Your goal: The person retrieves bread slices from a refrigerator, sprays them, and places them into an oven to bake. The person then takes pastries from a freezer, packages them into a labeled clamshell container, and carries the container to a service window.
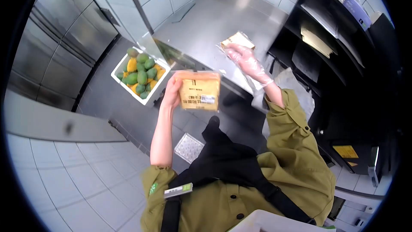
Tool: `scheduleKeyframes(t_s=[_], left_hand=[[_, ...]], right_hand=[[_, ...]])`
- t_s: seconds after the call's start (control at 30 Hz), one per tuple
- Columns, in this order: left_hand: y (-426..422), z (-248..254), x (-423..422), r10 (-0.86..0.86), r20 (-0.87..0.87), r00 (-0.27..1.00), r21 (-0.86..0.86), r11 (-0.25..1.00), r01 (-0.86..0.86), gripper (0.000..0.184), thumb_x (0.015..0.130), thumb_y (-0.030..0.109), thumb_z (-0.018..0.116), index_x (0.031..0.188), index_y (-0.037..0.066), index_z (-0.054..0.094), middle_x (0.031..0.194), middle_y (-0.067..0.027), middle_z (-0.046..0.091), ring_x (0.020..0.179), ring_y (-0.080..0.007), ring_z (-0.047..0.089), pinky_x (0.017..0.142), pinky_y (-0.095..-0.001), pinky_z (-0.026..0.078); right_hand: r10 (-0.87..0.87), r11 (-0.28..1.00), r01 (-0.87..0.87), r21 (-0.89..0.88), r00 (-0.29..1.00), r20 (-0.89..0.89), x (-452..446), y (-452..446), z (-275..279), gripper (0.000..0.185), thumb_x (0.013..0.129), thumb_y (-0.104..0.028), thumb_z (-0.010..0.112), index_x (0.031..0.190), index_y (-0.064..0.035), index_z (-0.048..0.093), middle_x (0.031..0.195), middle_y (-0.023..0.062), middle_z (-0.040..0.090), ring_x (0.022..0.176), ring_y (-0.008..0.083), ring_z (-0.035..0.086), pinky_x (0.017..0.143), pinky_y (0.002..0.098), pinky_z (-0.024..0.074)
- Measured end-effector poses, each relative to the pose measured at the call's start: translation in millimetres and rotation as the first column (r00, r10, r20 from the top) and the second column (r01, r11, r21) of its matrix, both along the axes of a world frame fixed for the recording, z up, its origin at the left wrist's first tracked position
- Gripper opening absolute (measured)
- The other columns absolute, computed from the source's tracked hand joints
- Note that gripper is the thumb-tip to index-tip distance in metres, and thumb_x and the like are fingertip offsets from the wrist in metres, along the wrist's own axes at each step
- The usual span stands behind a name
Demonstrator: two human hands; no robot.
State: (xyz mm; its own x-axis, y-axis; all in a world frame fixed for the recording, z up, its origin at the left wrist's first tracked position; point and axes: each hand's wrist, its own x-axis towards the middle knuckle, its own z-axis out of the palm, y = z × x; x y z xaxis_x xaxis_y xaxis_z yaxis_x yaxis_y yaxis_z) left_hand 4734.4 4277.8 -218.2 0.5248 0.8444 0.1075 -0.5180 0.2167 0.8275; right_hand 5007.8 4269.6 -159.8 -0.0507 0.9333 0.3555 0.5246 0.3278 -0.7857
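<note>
A packet of sliced toast bread (200, 92) in clear wrap with dark print and a white label is upright in my left hand (172, 90). My bare left fingers grip its left edge. My right hand (249, 63), in a thin clear plastic glove, has its fingers at the near edge of a second, smaller-looking pale packet (238, 40). That packet is over the steel counter; whether it rests on the surface I cannot tell. Its contents are hard to make out, and the glove's fingertips partly cover it.
A white crate (148, 99) of green and yellow mangoes stands on the floor at left. The steel counter (210, 17) runs ahead, with a glass panel (139, 4) at its left. Black shelving (296, 25) with papers stands at right. A floor drain (189, 148) lies below.
</note>
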Motion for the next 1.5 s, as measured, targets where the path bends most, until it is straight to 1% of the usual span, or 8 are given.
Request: scheduleKeyframes(t_s=[0.07, 0.27, 0.43, 0.57, 0.73, 0.83, 1.13, 1.5], left_hand=[[51.6, 15.7, 23.6, -0.29, 0.051, 0.956, 0.016, 0.957, 0.289, 0.057, 0.072, 0.04, 0.068, 0.107, -0.002, 0.049, 0.099, -0.0086, 0.057, 0.091, -0.0156, 0.056, 0.079, -0.0284, 0.046], [169.0, 63.8, 95.4, -0.504, -0.028, 0.863, 0.087, 0.859, 0.504, 0.063, 0.064, 0.04, 0.074, 0.107, 0.002, 0.048, 0.093, -0.0063, 0.059, 0.08, -0.015, 0.06, 0.071, -0.027, 0.05], [227.2, 45.1, 159.1, -0.78, 0.105, 0.617, -0.095, 0.61, 0.787, 0.06, 0.066, 0.035, 0.074, 0.11, 0.004, 0.047, 0.1, -0.0099, 0.056, 0.092, -0.0175, 0.056, 0.078, -0.0305, 0.048], [265.3, 5.8, 191.5, -0.863, 0.501, 0.066, -0.146, -0.009, 0.989, 0.05, 0.072, 0.03, 0.068, 0.11, 0.005, 0.049, 0.101, -0.0108, 0.055, 0.091, -0.0186, 0.056, 0.075, -0.0324, 0.047], [324.5, 31.7, 200.9, -0.846, 0.043, 0.531, -0.383, 0.477, 0.791, 0.029, 0.081, 0.024, 0.057, 0.103, 0.007, 0.051, 0.092, -0.0068, 0.056, 0.084, -0.015, 0.053, 0.077, -0.0291, 0.043], [399.1, 20.3, 194.1, -0.223, -0.324, 0.919, 0.079, 0.962, 0.261, 0.017, 0.081, 0.019, 0.058, 0.091, 0.006, 0.053, 0.082, -0.0013, 0.055, 0.078, -0.0117, 0.051, 0.071, -0.0262, 0.041], [342.0, -9.2, 204.5, 0.078, -0.445, 0.892, 0.701, 0.65, 0.293, 0.022, 0.069, 0.013, 0.069, 0.084, 0.005, 0.056, 0.077, -0.007, 0.052, 0.079, -0.0233, 0.05, 0.068, -0.0321, 0.041], [340.5, 22.5, 210.4, 0.014, -0.687, 0.727, 0.625, 0.523, 0.58, 0.012, 0.068, 0.006, 0.063, 0.076, 0.003, 0.055, 0.069, -0.0078, 0.053, 0.07, -0.0252, 0.048, 0.064, -0.0351, 0.04]], right_hand=[[0.308, 0.887, -0.43, -0.167, 0.821, -0.482, -6.9, 10.0, 35.3, 0.028, 0.083, -0.017, 0.054, 0.106, -0.0004, 0.054, 0.097, 0.0109, 0.059, 0.089, 0.017, 0.057, 0.077, 0.0286, 0.0447], [0.26, 0.84, -0.348, -0.417, 0.932, -0.253, 11.6, 55.1, 108.0, 0.025, 0.084, -0.012, 0.053, 0.105, 0.0003, 0.054, 0.097, 0.0072, 0.057, 0.088, 0.013, 0.054, 0.079, 0.0269, 0.0426], [0.105, 0.915, -0.283, 0.286, 0.854, 0.51, 28.0, 116.7, 95.9, 0.026, 0.075, -0.009, 0.061, 0.1, -0.006, 0.057, 0.103, 0.0112, 0.053, 0.095, 0.0283, 0.052, 0.081, 0.0381, 0.0432], [0.141, 0.927, -0.279, 0.251, 0.879, 0.456, 36.0, 161.6, 80.6, 0.01, 0.076, -0.007, 0.059, 0.085, -0.0067, 0.056, 0.077, 0.0078, 0.056, 0.075, 0.0283, 0.054, 0.065, 0.0376, 0.0436], [-0.163, 0.983, 0.182, -0.005, 0.892, 0.423, 34.0, 183.1, 69.7, 0.005, 0.076, -0.004, 0.057, 0.079, -0.004, 0.053, 0.076, 0.0107, 0.052, 0.075, 0.0284, 0.053, 0.066, 0.0353, 0.0427], [-0.296, 0.904, 0.387, -0.184, 0.875, 0.384, 33.3, 194.5, 56.5, 0.007, 0.076, -0.005, 0.056, 0.075, -0.0008, 0.051, 0.076, 0.0137, 0.052, 0.073, 0.0319, 0.053, 0.064, 0.0374, 0.042], [-0.602, 0.568, 0.568, -0.596, 0.78, 0.17, 47.3, 226.1, -2.2, 0.015, 0.077, -0.013, 0.054, 0.078, 0.0014, 0.057, 0.073, 0.0145, 0.058, 0.068, 0.021, 0.058, 0.063, 0.0319, 0.0444], [-0.69, 0.635, 0.756, -0.161, 0.648, 0.322, 9.1, 215.2, -11.3, 0.014, 0.074, -0.014, 0.055, 0.074, -0.0008, 0.056, 0.073, 0.0181, 0.055, 0.065, 0.034, 0.054, 0.06, 0.0401, 0.0439]])
